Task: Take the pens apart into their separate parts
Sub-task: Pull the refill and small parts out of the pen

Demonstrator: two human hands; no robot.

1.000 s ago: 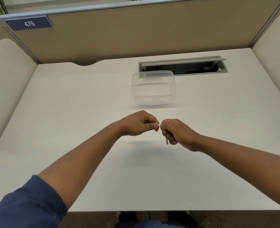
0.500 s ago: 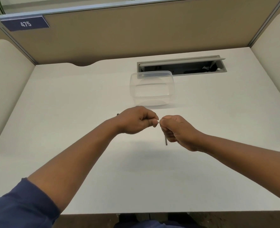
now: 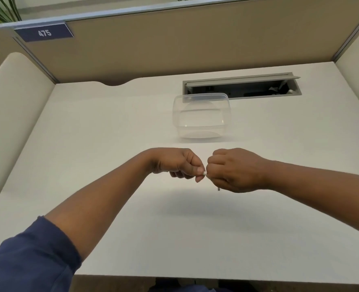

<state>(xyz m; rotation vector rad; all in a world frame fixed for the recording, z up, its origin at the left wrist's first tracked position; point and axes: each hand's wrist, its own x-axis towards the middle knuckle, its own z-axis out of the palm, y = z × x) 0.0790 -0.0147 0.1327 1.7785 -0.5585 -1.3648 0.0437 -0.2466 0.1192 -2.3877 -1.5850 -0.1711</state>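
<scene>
Where the two fists meet, just right of the frame's centre, I log one pen (image 3: 205,173), nearly all of it hidden. Visible parts: a small white nub in the gap between the hands, and a thin dark tip poking out below the right fist. Colour of the barrel, and whether it is one piece or two: I cannot tell.

Left hand (image 3: 179,164): fingers curled tight, thumb and forefinger pinching the white nub from the left.

Right hand (image 3: 235,169): fingers clenched around the rest of the pen, back of the hand toward the camera, the dark tip showing under its lower edge.

Both hands are held above the white desk (image 3: 102,144), casting a soft shadow below them.

Clear plastic container (image 3: 201,114): lidless, standing on the desk above the hands, centre-right, apart from them.

Grey cable tray (image 3: 241,86): recessed in the desk just behind the container, flap raised.

Blue sleeve (image 3: 27,262): on the left arm, lower left of the frame.

Blue plate (image 3: 44,33): reads 475, on the partition, upper left.
</scene>
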